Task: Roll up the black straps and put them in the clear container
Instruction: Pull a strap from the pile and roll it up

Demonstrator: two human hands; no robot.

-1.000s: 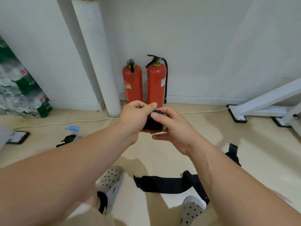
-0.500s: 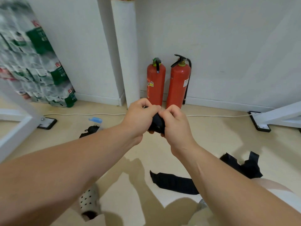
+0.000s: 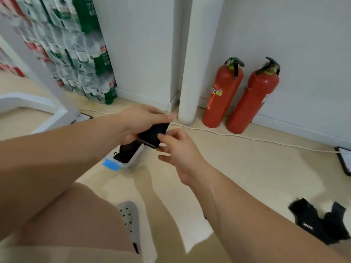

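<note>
A crumpled loose black fabric strap [image 3: 321, 223] lies well right of the clear plastic container [image 3: 133, 162]. Just above the container, the right hand [image 3: 180, 154] pinches the edge of the rolled black fabric strap [image 3: 153, 134], and the left hand [image 3: 140, 122] grips it. It looks soft, light and springy, so hold it across the coil.

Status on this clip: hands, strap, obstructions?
Left hand grips rolled black fabric strap; right hand pinches its edge. Clear plastic container on floor under them, nothing between. Another black strap loose on floor.
</note>
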